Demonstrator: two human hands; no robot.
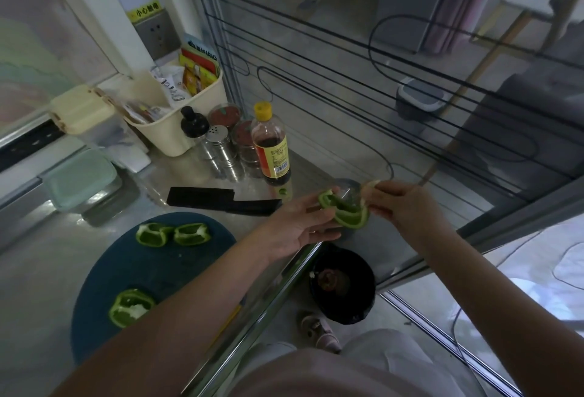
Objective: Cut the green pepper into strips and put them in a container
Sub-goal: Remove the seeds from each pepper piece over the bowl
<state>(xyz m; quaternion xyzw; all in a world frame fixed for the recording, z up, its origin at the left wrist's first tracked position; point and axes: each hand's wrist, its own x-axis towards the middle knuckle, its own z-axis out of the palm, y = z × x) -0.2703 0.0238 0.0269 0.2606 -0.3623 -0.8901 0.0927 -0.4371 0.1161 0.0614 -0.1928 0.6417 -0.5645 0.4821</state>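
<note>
She is standing at the corner of the steel bench (47, 270) with both hands raised over its far edge, working on one pepper piece (349, 215). Her left hand (300, 226) is turned palm up, and the green piece rests across its nearly straight fingers with the thumb laid on its upper rim. Her right hand (407, 207) meets it from the other side with its fingers curled, pinching the right edge of the same piece. A pale scrap shows at its upper fingertips, though I can't tell what that is. On the floor below her hands, just off the bench edge, sits a bin with a black liner (366, 270). Three more cut pepper sections lie hollow side up on the dark blue cutting board (132, 270): two side by side at the far end (151, 234) (191, 234) and one nearer her (131, 306), with white pith showing inside. A black knife (221, 200) lies flat on the bench just beyond the board. Behind it stands a sauce bottle (271, 147) with a yellow cap, next to some shakers and jars. A lidded container (82, 178) with a pale green top sits over by the window.
</note>
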